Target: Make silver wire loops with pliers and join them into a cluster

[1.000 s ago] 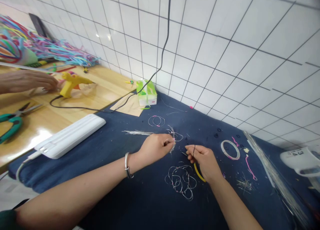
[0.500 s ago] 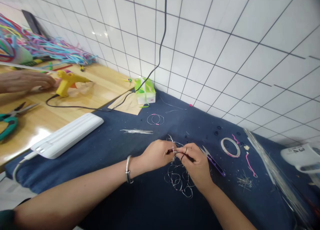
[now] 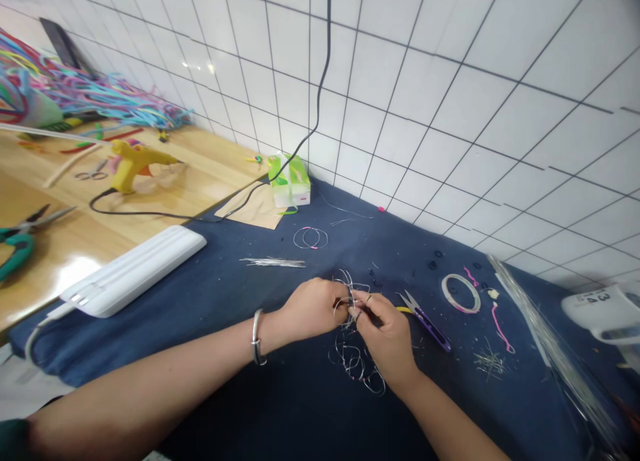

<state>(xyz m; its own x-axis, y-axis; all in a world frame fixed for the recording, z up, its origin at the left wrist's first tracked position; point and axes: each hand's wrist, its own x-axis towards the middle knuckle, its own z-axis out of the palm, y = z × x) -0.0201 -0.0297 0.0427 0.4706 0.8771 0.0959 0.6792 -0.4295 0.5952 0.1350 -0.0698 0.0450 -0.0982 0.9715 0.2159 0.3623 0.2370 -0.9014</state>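
My left hand (image 3: 319,305), a silver bangle on its wrist, is closed on thin silver wire at the middle of the dark blue cloth. My right hand (image 3: 384,331) meets it fingertip to fingertip, pinching the same wire. A thin dark band shows at the right fingers. Below and between the hands hangs a tangle of looped wire (image 3: 356,364) with small pink spots. Close beside my right hand lie purple-handled snips (image 3: 431,327), blades apart. Past the hands rest two thin wire rings (image 3: 311,237) with pink bits and a bundle of straight wires (image 3: 273,262).
A white power bank (image 3: 135,272) lies left, near green-handled pliers (image 3: 20,241). A yellow glue gun (image 3: 133,166) and a tissue pack (image 3: 290,181) stand farther back. On the right are a tape roll (image 3: 461,293), wire offcuts (image 3: 490,363), long wires (image 3: 545,341) and a white cup (image 3: 600,311).
My right hand has shifted slightly left, closer to the left hand, baring a yellow piece by the snips. Another person's hand has left the glue gun area, where small scissors now show.
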